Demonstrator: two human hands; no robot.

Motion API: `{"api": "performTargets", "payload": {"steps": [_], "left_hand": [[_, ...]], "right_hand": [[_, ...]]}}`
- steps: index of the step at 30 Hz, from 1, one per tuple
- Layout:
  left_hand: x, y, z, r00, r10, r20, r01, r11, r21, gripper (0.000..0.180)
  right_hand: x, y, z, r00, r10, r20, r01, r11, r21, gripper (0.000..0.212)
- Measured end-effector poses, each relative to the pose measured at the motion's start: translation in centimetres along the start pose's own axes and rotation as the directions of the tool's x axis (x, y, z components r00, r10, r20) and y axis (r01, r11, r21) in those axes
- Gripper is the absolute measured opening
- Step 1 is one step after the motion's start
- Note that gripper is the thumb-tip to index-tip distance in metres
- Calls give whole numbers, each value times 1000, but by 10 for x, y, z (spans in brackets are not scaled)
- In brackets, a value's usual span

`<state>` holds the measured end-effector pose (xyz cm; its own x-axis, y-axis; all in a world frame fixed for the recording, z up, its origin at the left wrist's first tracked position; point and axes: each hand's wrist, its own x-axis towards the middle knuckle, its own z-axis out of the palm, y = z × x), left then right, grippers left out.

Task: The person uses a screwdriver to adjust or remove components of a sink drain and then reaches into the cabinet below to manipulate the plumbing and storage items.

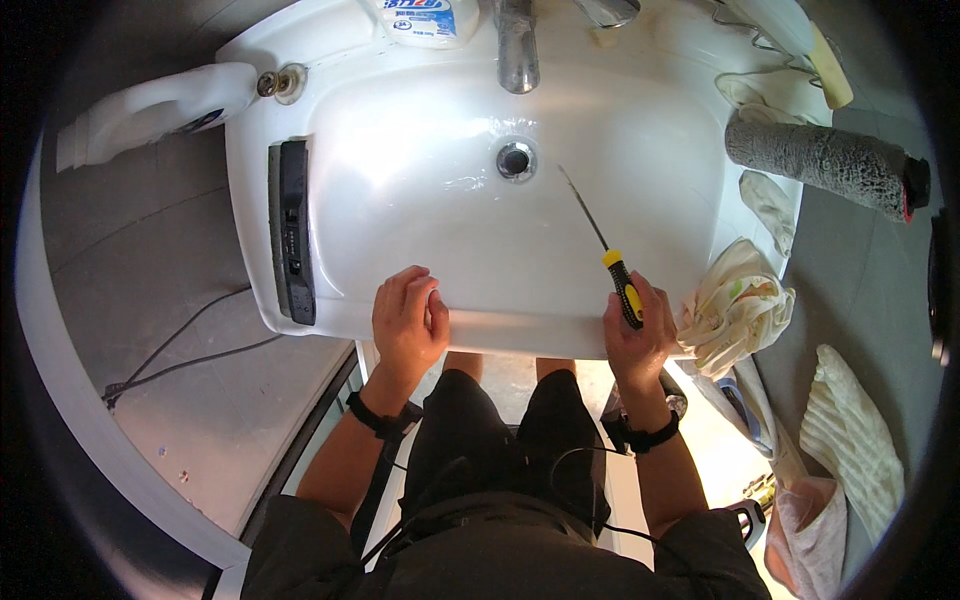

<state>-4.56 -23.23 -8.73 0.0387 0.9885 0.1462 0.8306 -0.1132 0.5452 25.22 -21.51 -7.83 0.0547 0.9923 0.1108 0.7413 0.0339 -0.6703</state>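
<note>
In my right hand (pixel 640 325) is a screwdriver (pixel 624 280) with a black and yellow handle. Its thin metal shaft angles up and to the left over the white sink (pixel 640 170), and the tip is near the drain (pixel 516 160) without touching it. My fingers wrap the handle just above the front rim. At that same rim, further left, rests my left hand (pixel 408 315), fingers loosely bent and thumb apart, with nothing visible in it. A chrome faucet (pixel 518 50) stands behind the drain.
A long black bar-shaped part (pixel 293 230) lies along the sink's left rim. Beyond it is a white jug (pixel 160 110). A cleaner bottle (pixel 430 20) stands at the back. On the right are a grey fuzzy roller (pixel 820 160), a crumpled cloth (pixel 738 305) and hanging towels (pixel 850 430).
</note>
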Motion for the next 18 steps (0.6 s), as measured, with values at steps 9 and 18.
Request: {"api": "performTargets", "payload": {"steps": [9,18], "left_hand": [[1,2,-1,1000,6,15,-7,999,38,22],[0,1,-1,1000,7,14,-8,999,51,22]], "right_hand": [[-1,1,0,1000,-9,9,9,1000,-24,37],[-3,2,0,1000,-3,24,4,999,-38,38]]}}
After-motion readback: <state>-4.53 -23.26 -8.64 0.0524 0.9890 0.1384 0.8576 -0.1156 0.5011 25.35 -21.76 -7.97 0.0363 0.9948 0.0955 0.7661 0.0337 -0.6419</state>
